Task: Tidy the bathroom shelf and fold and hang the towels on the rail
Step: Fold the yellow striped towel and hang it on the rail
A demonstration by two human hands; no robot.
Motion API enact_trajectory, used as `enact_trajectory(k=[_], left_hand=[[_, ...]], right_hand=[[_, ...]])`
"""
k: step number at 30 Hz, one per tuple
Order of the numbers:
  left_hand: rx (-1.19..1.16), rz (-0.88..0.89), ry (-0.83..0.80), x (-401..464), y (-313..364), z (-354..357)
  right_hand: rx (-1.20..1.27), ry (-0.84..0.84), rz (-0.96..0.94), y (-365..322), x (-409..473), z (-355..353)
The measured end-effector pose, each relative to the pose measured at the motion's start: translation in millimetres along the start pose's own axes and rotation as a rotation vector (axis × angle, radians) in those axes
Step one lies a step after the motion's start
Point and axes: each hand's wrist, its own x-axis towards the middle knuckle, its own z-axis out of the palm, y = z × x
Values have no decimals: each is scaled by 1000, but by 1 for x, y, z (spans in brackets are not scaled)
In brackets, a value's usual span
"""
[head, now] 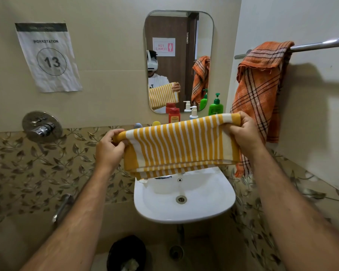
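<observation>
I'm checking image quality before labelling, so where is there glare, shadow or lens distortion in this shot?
Head view: glare streaks the chrome towel rail; the orange checked towel casts a soft shadow on the right wall; wide-angle distortion bows the rail and splays the forearms; the yellow-and-white striped towel is sharp.

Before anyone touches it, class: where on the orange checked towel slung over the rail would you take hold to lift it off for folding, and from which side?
Grip the orange checked towel at its bunched top, where it crosses the rail, and come from the front and above. It hangs crumpled, with its long tail dropping beside the sink. Pulling on that frayed lower end would probably only drag it along the rail.
</observation>
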Motion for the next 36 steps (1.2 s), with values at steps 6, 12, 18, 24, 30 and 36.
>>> enact_trajectory(k=[6, 12, 18, 24, 30, 36], left_hand=[[-37, -218, -204, -17, -18, -2], [48, -410, -534, -39, -54, -1], [16, -467, -619, -58, -82, 12], [-18, -481, -624, -68, -91, 29], [-60, -508, -599, -73, -99, 47], [90, -464, -753, -75, -88, 53]], right_hand=[[9, -109, -72, -18, 1, 15], [138, -361, -27, -34, 0, 36], [124, -463, 19, -32, 0, 51], [11, -502, -16, -30, 5, 54], [-85, -520, -56, -33, 10, 55], [-231, -581, -107, -39, 17, 56]])
